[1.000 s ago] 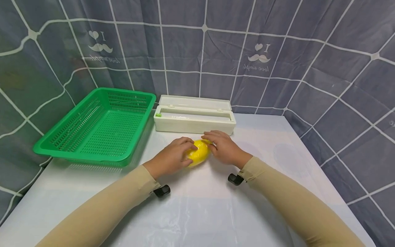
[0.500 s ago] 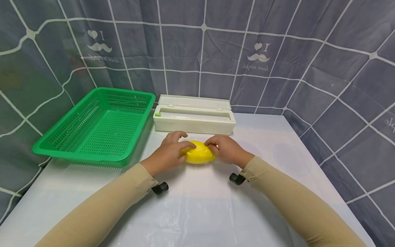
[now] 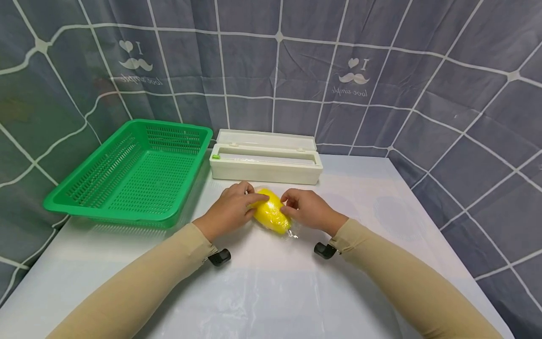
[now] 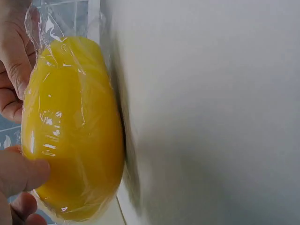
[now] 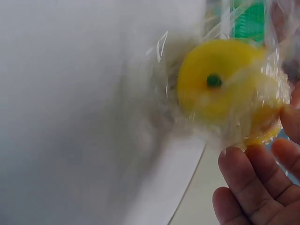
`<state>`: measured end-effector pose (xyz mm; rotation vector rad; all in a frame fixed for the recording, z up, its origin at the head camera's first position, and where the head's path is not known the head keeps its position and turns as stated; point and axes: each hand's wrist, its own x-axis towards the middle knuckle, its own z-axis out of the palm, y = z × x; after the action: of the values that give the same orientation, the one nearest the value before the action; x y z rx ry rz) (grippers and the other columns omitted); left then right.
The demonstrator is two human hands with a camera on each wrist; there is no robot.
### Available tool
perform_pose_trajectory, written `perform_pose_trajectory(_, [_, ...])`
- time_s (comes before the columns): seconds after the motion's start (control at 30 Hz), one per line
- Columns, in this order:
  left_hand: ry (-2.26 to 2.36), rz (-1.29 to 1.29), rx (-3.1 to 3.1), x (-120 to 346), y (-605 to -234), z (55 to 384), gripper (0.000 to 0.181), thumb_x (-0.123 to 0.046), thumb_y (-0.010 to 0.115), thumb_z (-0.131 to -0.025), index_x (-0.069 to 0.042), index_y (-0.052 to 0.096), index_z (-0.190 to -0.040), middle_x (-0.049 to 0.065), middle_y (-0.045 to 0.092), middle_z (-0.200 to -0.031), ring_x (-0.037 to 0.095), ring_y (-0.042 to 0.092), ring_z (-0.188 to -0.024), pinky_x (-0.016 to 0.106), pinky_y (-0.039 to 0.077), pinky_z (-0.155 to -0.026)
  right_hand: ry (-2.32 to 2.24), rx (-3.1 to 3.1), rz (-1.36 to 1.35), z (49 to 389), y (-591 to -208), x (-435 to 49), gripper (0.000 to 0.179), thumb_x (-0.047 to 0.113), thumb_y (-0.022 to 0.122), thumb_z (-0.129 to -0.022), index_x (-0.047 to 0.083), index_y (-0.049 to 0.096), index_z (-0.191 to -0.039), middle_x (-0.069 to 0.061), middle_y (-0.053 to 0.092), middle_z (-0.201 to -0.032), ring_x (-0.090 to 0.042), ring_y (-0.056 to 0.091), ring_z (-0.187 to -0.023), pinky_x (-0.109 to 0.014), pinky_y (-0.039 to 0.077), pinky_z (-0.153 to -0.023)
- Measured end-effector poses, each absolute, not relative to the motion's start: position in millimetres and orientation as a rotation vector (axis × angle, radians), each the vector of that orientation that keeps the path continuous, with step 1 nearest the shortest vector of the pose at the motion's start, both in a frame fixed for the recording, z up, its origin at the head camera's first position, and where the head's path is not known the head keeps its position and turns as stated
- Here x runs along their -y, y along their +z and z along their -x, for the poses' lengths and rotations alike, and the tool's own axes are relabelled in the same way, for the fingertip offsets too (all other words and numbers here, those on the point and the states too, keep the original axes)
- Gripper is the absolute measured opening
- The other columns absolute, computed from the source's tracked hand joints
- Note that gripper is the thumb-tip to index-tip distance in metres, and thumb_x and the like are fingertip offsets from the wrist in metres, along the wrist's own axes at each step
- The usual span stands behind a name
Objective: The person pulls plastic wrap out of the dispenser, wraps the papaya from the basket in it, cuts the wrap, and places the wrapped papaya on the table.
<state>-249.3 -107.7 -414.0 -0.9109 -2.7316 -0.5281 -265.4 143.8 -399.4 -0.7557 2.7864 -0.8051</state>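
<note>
A plump yellow fruit [image 3: 271, 217], mango-like in shape, lies at mid-table in clear plastic wrap [image 4: 49, 21]. Loose, crinkled wrap sticks out past its near end. A dark green stem spot [image 5: 214, 80] shows through the plastic in the right wrist view. My left hand [image 3: 228, 208] grips the far-left side, thumb over the top and other fingers partly hidden behind. On the opposite side, my right hand [image 3: 312, 210] has its thumb and curled fingertips at the wrapped surface, holding the fruit's right edge.
Behind the hands stands a long white wrap dispenser [image 3: 267, 173], its lid raised and a green slider [image 3: 216, 157] at its left end. A green perforated basket [image 3: 114, 217] is at the table's back left. A grey checked curtain [image 3: 250, 61] hangs behind the table.
The fruit has turned between my hands: it lay crosswise half a second ago, and now its right end points toward me. My left hand has shifted slightly left since the first frame.
</note>
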Motion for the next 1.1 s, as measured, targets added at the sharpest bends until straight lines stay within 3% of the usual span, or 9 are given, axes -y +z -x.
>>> perform_pose_trajectory(0.2, [-0.516,0.938,2.789,107,-413,251,0.05,-0.016,0.078,-0.095,-0.025,0.067,-0.142,0.007,0.06,-0.121,0.026,0.058,-0.107,0.049,0.049,-0.1,-0.811,-2.796,0.841,260,-403,-141,0.048,0.021,0.075,-0.099,0.008,0.063,-0.143,0.002,0.068,-0.079,-0.008,0.053,-0.065,-0.023,0.046,-0.063])
perform_pose_trajectory(0.4, [-0.478,0.944,2.803,108,-417,252,0.052,-0.015,0.076,-0.096,-0.024,0.064,-0.146,0.009,0.062,-0.129,0.03,0.062,-0.113,0.052,0.05,-0.103,-0.782,-2.806,0.855,257,-404,-136,0.051,0.021,0.075,-0.098,0.004,0.062,-0.144,0.003,0.07,-0.077,-0.006,0.054,-0.063,-0.022,0.045,-0.061])
perform_pose_trajectory(0.53, [-0.466,0.939,2.81,110,-420,244,0.055,-0.019,0.081,-0.092,-0.019,0.063,-0.145,0.01,0.061,-0.133,0.031,0.063,-0.115,0.051,0.05,-0.105,-0.767,-2.832,0.803,256,-406,-133,0.051,0.023,0.075,-0.099,0.003,0.061,-0.143,0.003,0.072,-0.078,-0.006,0.055,-0.062,-0.022,0.047,-0.059])
perform_pose_trajectory(0.8, [-0.456,1.116,2.777,110,-417,226,0.053,-0.028,0.092,-0.083,-0.021,0.068,-0.13,0.006,0.062,-0.13,0.024,0.063,-0.107,0.045,0.053,-0.098,-0.771,-2.897,0.681,256,-406,-129,0.05,0.028,0.074,-0.1,0.003,0.062,-0.142,0.001,0.071,-0.079,-0.01,0.057,-0.063,-0.025,0.048,-0.059])
perform_pose_trajectory(1.1, [-0.473,1.119,2.647,102,-419,226,0.019,-0.014,0.086,-0.088,-0.02,0.074,-0.101,0.003,0.067,-0.114,0.021,0.066,-0.091,0.035,0.057,-0.085,-0.788,-2.917,0.678,255,-405,-127,0.05,0.029,0.071,-0.101,0.001,0.062,-0.142,-0.001,0.073,-0.08,-0.009,0.057,-0.063,-0.025,0.047,-0.059])
